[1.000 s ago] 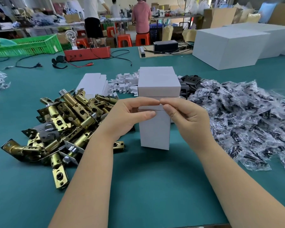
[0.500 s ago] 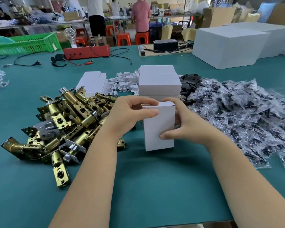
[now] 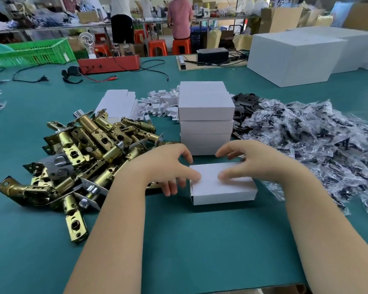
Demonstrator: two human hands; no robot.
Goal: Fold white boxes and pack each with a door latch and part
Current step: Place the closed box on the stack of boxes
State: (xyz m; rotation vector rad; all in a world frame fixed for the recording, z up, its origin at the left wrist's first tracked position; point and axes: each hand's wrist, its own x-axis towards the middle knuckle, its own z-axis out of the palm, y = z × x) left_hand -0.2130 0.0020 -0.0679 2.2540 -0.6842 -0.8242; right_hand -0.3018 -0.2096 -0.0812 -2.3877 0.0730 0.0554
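I see green counter (image 3: 179, 240) in busy workshop, people standing at 12. Green crate (image 3: 36, 53) at 10, contents unclear. Closed white box (image 3: 222, 183) lies flat at centre, stack of white boxes (image 3: 206, 115) just behind. Left hand (image 3: 164, 166) and right hand (image 3: 253, 164) spread, fingertips touching its top. Brass door latches (image 3: 79, 158) at 9, bagged parts (image 3: 319, 141) at 3.

Hands: two, left hand (image 3: 164, 164), right hand (image 3: 257, 164).
Stacked white boxes (image 3: 206, 117), centre frame: four.
Loose white box (image 3: 223, 183), lower centre: one.
Brass latches (image 3: 81, 158), left: heap, too many to count.
Bagged parts (image 3: 319, 145), right: uncountable.
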